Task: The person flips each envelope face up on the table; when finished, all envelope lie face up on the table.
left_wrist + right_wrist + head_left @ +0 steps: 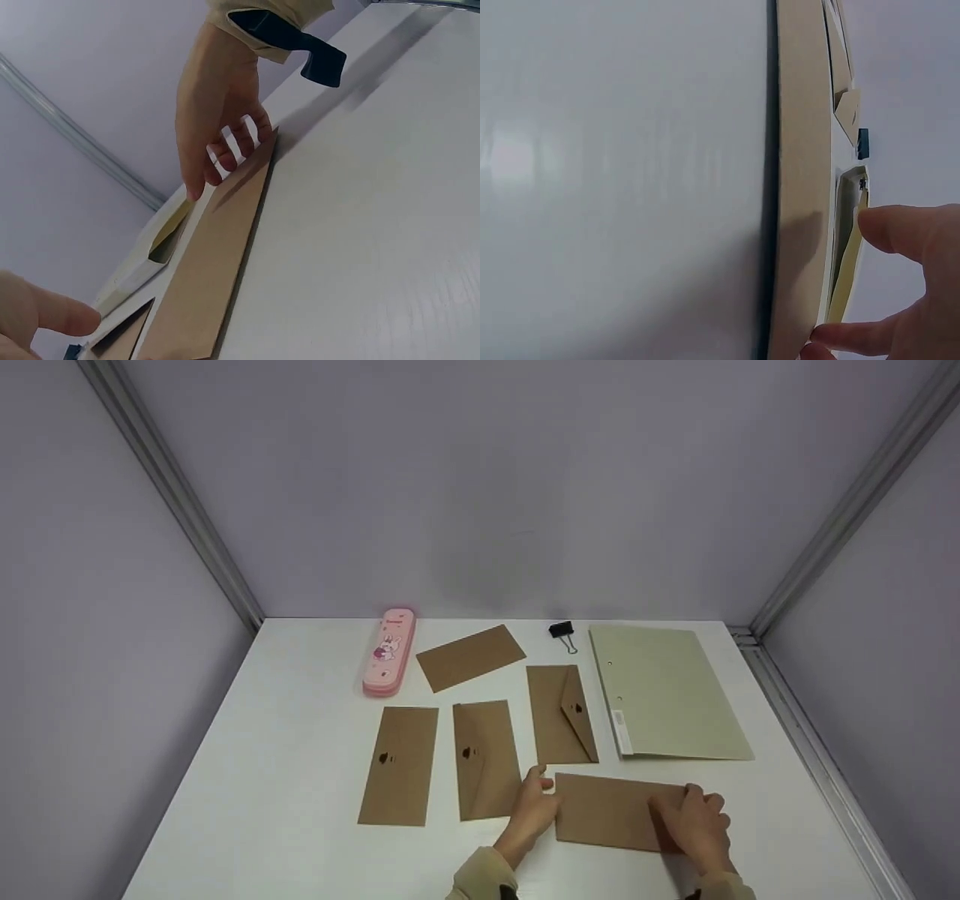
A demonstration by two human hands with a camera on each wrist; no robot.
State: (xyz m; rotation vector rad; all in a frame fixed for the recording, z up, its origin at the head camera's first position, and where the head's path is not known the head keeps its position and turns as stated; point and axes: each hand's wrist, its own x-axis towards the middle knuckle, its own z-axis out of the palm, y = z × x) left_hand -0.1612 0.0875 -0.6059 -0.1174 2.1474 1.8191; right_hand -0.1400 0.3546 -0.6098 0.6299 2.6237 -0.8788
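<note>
We see a plain brown rectangular paper envelope (607,814) lying flat on a smooth white tabletop (262,817), lengthwise between two bare hands set apart. The right hand (697,823) rests loosely bent fingers at its right end; the left hand (534,808) is at the left end, and we cannot tell whether it touches. Neither looks clamped on it. Pushed inward from both ends, we judge, the thin envelope could buckle or skid. A stray left wrist could nudge the brown black-printed paper envelope (484,735) just beside it askew.
</note>
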